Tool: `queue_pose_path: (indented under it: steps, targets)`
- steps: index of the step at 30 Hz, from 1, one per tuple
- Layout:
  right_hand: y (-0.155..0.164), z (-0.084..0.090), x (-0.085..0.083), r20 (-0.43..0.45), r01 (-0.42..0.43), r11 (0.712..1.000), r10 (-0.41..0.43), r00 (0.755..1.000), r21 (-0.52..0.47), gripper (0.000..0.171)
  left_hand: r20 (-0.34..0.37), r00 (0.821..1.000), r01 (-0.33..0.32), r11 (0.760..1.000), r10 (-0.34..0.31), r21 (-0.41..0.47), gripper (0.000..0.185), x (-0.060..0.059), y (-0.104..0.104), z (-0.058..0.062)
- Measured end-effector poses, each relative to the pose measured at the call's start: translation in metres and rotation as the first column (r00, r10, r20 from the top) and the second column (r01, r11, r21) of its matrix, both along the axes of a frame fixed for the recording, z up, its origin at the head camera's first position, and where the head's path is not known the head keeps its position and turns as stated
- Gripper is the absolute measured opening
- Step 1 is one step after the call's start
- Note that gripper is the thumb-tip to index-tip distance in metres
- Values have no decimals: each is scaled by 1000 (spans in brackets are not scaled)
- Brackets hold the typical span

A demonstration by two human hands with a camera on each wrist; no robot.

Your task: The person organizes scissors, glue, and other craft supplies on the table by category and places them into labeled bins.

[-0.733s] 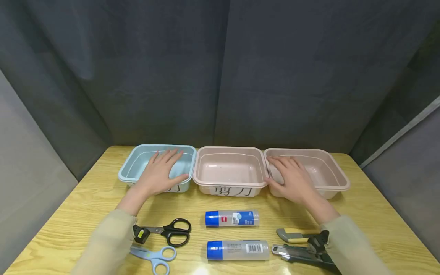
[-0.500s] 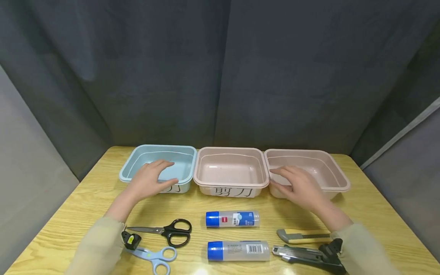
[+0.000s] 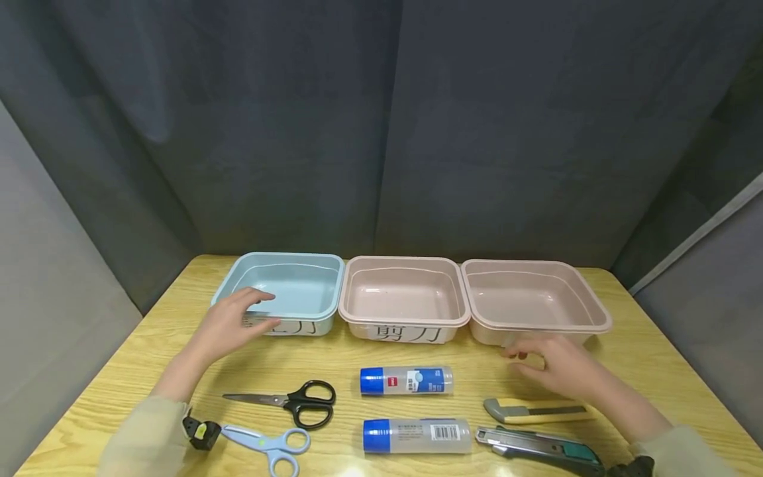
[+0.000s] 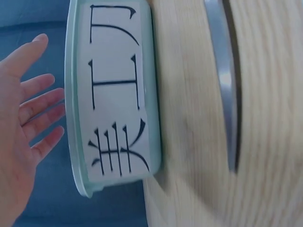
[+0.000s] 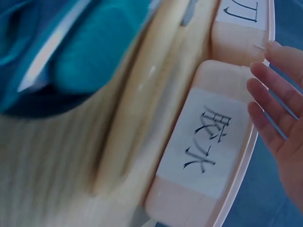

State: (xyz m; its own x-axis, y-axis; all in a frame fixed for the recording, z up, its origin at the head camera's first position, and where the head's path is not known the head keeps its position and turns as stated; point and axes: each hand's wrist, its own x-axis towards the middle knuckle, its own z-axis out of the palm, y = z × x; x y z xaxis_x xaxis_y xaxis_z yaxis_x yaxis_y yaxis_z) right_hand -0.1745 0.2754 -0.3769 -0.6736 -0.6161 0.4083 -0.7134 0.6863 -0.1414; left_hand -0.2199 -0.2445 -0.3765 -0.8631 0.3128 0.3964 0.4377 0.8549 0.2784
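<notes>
Left hand point(image 3: 229, 324): fingers loose, holding nothing, at the front left corner of the blue tray point(image 3: 324, 291).
Blue tray: left of the middle tray point(image 3: 352, 298), touching it.
Glue sticks point(image 3: 406, 381): just in front of the middle tray.
Right hand point(image 3: 557, 368): relaxed, empty, before the right tray point(image 3: 596, 311), beside the yellow knife point(image 3: 530, 411).

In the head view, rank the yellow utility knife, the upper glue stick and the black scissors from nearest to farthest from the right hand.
From the right hand:
1. Yellow utility knife, just below the hand.
2. Upper glue stick, at the centre.
3. Black scissors, far on the left.
</notes>
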Motion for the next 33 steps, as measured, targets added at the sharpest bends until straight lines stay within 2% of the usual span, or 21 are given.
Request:
queue_pose_path:
  steps: [4, 7, 14, 18, 21, 24, 28, 31, 33]
  targets:
    - [11, -5, 7, 117, -16, 1000, 14, 993, 17, 21, 8, 999, -33, 999, 33, -12, 49, 0, -11, -3]
    - [21, -7, 11, 216, -1, 999, -9, 976, 48, 20, 17, 998, -62, 998, 63, -18, 56, -2, -17, -4]
    - [35, -13, 19, 299, 0, 996, -28, 954, 95, 32, 37, 989, -144, 989, 143, 31, 73, -1, -31, -9]
    - [42, -15, 20, 408, -6, 994, -41, 912, 112, 38, 41, 985, -168, 982, 165, 82, 82, -2, -37, -13]
    - [46, -19, 21, 488, -10, 994, -44, 871, 107, 39, 83, 978, -198, 974, 189, 110, 89, -3, -40, -15]
    - [50, -21, 21, 552, -12, 995, -43, 832, 96, 38, 155, 964, -233, 965, 214, 119, 97, -3, -44, -17]
    - [51, -25, 21, 569, -22, 996, -30, 822, 85, 37, 247, 945, -253, 956, 212, 150, 104, -4, -47, -20]
    - [52, -27, 21, 565, -35, 996, -17, 825, 80, 35, 285, 940, -251, 947, 189, 200, 103, -4, -47, -24]
    - [52, -28, 21, 574, -44, 996, -9, 819, 78, 33, 297, 938, -251, 941, 179, 225, 102, -5, -48, -26]
